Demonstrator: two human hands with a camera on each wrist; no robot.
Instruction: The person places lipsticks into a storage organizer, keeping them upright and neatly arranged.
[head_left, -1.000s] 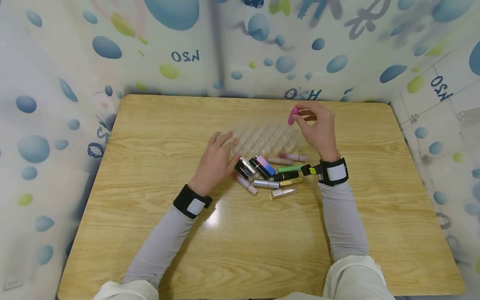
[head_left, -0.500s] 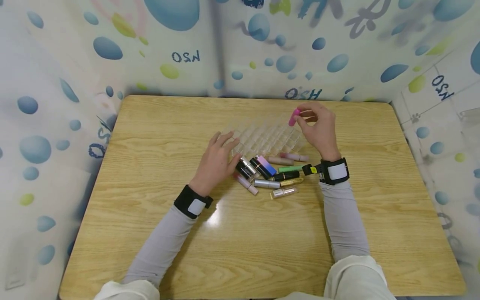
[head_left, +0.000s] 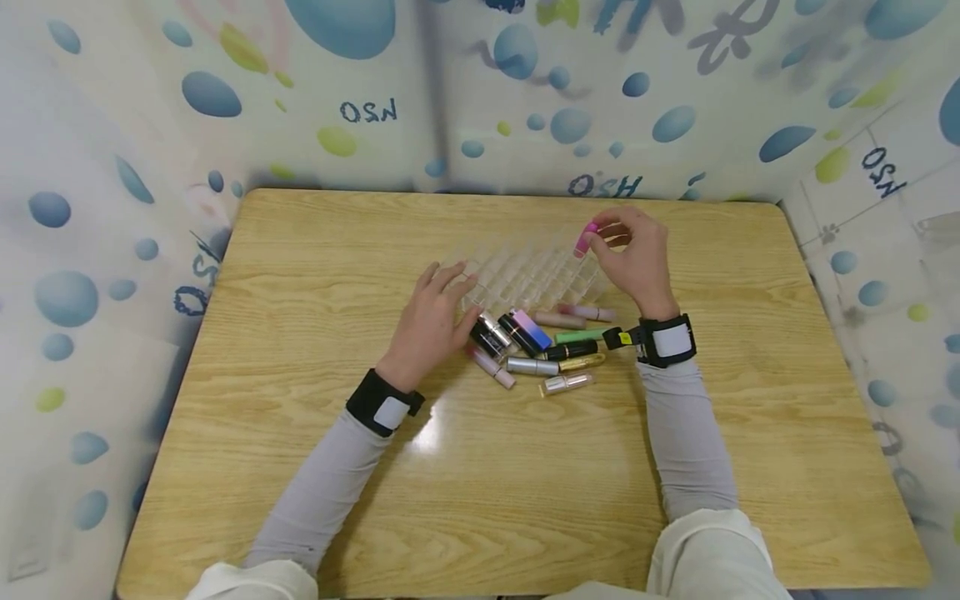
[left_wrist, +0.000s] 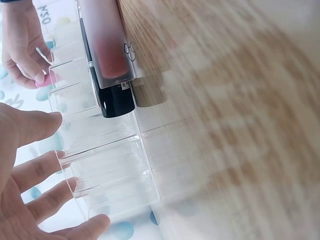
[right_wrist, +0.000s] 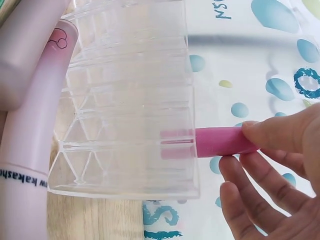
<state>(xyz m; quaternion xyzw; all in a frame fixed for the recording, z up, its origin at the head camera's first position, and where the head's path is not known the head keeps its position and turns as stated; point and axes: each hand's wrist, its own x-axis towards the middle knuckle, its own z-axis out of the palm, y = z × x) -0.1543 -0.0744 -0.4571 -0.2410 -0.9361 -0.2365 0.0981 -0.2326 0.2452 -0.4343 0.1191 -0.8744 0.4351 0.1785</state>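
Between the thumb and fingers of my right hand [head_left: 637, 258] is a bright pink lipstick-like tube [right_wrist: 222, 142], pinched near its top end. Its lower end sits inside a corner compartment of the clear plastic organizer [right_wrist: 130, 100], as seen in the right wrist view. At the organizer's other end, my left hand [head_left: 427, 329] spreads its fingers along the rim, fingertips touching the wall. Close to the left thumb, a frosted tube with a reddish inside [left_wrist: 107, 50] and a black-ended tube [left_wrist: 117, 102] lie before the organizer.
Several cosmetic tubes lie in a loose pile on the near side: a purple-blue one [head_left: 532, 331], a green one [head_left: 579, 337], a silver one [head_left: 532, 367], a gold one [head_left: 582, 363] and a clear-and-silver one [head_left: 567, 384]. A patterned wall [head_left: 390, 150] borders the wooden table [head_left: 480, 500].
The pink tube has gone down slightly, its lower end now at the organizer's corner compartment, with my right hand still pinching it. My left hand has stayed in place.
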